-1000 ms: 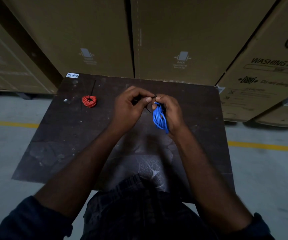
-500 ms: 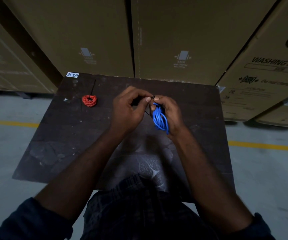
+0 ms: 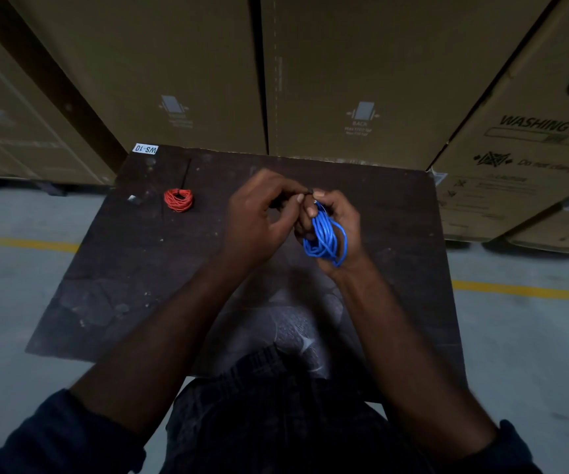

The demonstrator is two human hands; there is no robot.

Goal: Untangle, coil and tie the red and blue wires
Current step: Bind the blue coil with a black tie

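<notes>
A coiled blue wire (image 3: 325,237) hangs in my right hand (image 3: 337,224), above the middle of the dark table (image 3: 132,268). My left hand (image 3: 259,217) pinches a thin black tie at the top of the blue coil, fingertips touching those of my right hand. Which way the tie wraps is hidden by the fingers. A coiled red wire (image 3: 178,199) lies on the table at the far left, with a black tie sticking out toward the back.
Tall cardboard boxes (image 3: 361,80) stand close behind the table and to the right. A white label (image 3: 145,149) marks the table's far left corner, and a small pale scrap (image 3: 135,199) lies left of the red coil. Grey floor with a yellow line surrounds the table.
Both hands stay together at the top of the blue coil. My left fingers have shifted slightly on the tie. The red coil has not moved.
</notes>
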